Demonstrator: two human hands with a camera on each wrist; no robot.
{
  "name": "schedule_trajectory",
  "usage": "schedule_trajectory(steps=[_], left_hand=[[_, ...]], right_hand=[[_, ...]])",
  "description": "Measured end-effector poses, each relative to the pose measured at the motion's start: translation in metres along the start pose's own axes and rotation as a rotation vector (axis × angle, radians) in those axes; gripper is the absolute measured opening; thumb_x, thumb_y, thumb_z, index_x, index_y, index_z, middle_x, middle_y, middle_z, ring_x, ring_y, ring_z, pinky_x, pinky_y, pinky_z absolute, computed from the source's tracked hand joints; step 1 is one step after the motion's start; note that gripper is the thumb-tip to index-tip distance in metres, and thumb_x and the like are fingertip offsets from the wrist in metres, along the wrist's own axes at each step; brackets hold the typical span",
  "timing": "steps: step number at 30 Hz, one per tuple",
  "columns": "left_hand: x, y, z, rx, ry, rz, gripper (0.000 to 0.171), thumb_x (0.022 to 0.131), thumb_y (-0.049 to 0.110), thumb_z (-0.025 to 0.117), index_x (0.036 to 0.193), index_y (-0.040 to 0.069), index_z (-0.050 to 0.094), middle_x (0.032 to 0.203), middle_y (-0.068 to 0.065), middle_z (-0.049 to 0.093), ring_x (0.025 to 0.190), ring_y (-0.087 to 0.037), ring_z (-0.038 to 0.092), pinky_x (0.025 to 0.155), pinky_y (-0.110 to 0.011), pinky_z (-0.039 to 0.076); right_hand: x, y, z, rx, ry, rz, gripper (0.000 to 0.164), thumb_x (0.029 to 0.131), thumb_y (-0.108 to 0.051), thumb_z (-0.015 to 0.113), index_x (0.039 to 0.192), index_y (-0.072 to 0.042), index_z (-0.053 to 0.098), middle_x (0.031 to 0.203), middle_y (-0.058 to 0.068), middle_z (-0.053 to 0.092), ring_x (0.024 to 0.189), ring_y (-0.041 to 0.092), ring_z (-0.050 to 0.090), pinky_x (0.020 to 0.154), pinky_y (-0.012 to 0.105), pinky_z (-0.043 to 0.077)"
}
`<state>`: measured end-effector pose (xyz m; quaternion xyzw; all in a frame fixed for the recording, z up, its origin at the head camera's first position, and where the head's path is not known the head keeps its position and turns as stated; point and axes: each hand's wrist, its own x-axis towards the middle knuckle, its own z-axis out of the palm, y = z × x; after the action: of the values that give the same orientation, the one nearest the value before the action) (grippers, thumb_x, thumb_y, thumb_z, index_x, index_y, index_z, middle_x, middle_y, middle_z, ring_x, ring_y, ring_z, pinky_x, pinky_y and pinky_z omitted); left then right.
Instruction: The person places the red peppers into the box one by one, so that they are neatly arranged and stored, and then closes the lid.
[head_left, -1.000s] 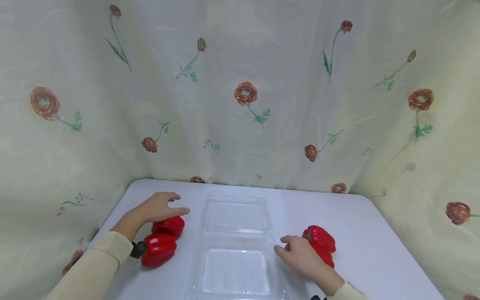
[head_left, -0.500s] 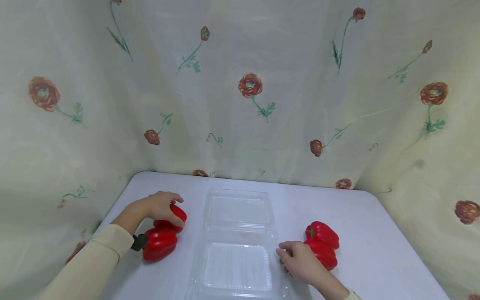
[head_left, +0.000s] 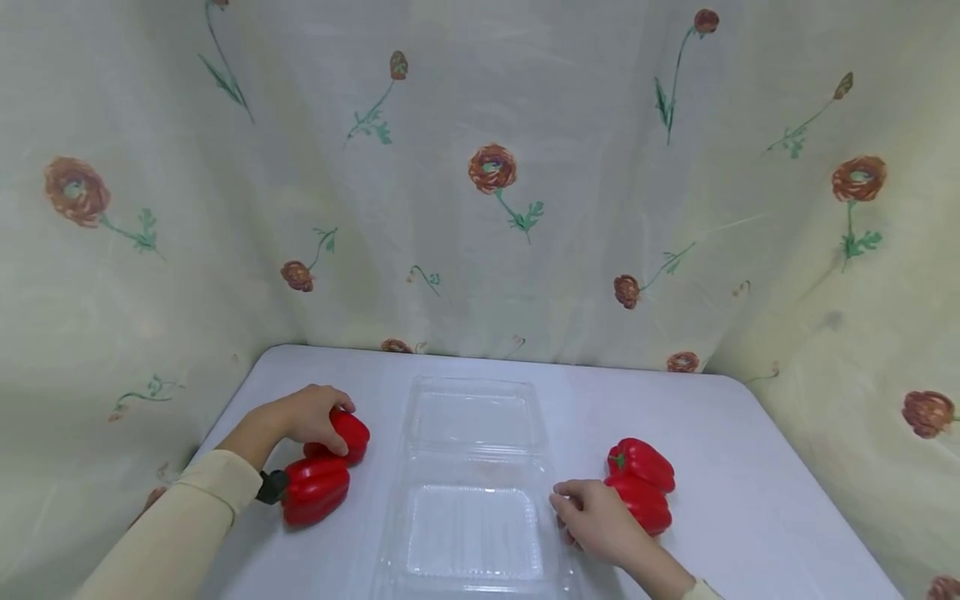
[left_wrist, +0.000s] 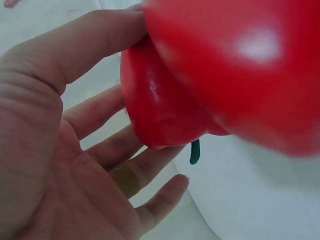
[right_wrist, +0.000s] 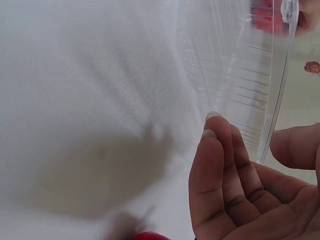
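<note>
On the left of the table my left hand (head_left: 311, 417) grips the farther red bell pepper (head_left: 350, 435), with thumb on the near side and fingers behind it. The nearer red bell pepper (head_left: 315, 492) lies right beside it and looms large in the left wrist view, partly covering the gripped one (left_wrist: 155, 105). A clear plastic clamshell container (head_left: 474, 533) stands open at the middle, its lid (head_left: 477, 417) laid back. At its right rim my right hand (head_left: 596, 517) pinches the edge, thumb on the rim and fingers (right_wrist: 207, 160) against the outer wall.
Two more red bell peppers lie to the right of the container, one farther (head_left: 641, 464) and one nearer (head_left: 641, 502), the nearer partly behind the right hand. A flowered curtain (head_left: 450, 208) hangs around the white table (head_left: 735, 500).
My left hand has come down from above the farther left pepper and closed around it. My right hand has drawn slightly nearer to me and taken hold of the container's rim.
</note>
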<state>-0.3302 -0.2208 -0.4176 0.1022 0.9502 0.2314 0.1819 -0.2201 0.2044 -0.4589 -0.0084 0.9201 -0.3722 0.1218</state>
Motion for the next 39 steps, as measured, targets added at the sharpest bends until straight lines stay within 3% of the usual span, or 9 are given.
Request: schedule_trajectory(steps=[10, 17, 39], left_hand=[[0.003, 0.009, -0.012, 0.035, 0.074, 0.057, 0.076, 0.064, 0.028, 0.093, 0.129, 0.007, 0.059, 0.116, -0.011, 0.060, 0.105, -0.030, 0.056, 0.070, -0.039, 0.058], [0.002, 0.033, -0.017, 0.056, 0.104, 0.065, 0.079, 0.063, 0.031, 0.094, 0.129, 0.009, 0.058, 0.116, -0.009, 0.061, 0.105, -0.028, 0.057, 0.069, -0.039, 0.058], [-0.015, 0.106, 0.009, 0.085, 0.073, 0.275, 0.072, 0.058, 0.033, 0.096, 0.121, 0.019, 0.064, 0.108, 0.005, 0.062, 0.101, -0.018, 0.057, 0.069, -0.032, 0.057]], right_hand=[[0.000, -0.001, 0.001, 0.014, 0.000, -0.004, 0.050, 0.092, -0.027, 0.070, 0.131, 0.003, 0.060, 0.074, 0.003, 0.063, 0.061, 0.019, 0.062, 0.062, 0.030, 0.055], [0.001, -0.005, 0.002, 0.020, 0.008, 0.020, 0.048, 0.093, -0.027, 0.069, 0.131, 0.001, 0.060, 0.068, 0.005, 0.061, 0.058, 0.019, 0.058, 0.061, 0.030, 0.052], [-0.001, -0.003, 0.006, 0.052, 0.029, 0.013, 0.041, 0.095, -0.025, 0.065, 0.129, -0.001, 0.061, 0.064, 0.006, 0.060, 0.055, 0.020, 0.058, 0.056, 0.029, 0.050]])
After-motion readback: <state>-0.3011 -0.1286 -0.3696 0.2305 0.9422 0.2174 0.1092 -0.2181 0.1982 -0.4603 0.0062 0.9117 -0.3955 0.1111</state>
